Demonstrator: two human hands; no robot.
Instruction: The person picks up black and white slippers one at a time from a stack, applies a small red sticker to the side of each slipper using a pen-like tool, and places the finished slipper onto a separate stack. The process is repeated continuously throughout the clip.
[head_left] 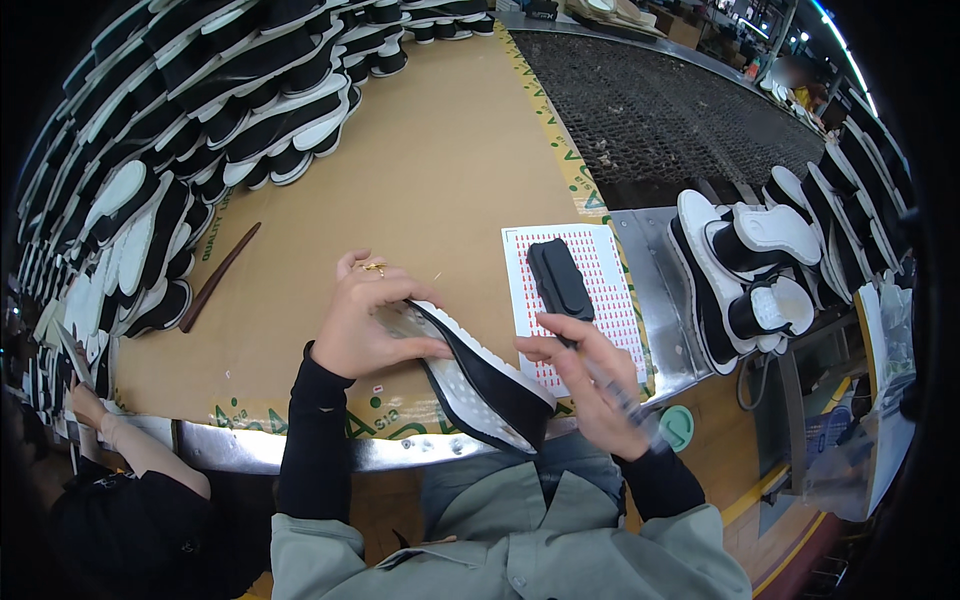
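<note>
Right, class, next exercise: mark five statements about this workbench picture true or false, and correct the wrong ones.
1. The left hand grips a wedge-shaped sole. True.

2. The black block lies under the white sheet. False: the black block rests on top of the white sheet, which bears rows of red marks.

3. The brown stick lies to the left of the left hand. True.

4. The right hand is empty. False: the right hand holds a slim pen-like tool, blurred here.

5. Besides the piled soles on the left, more soles stand on the right. True.
</note>
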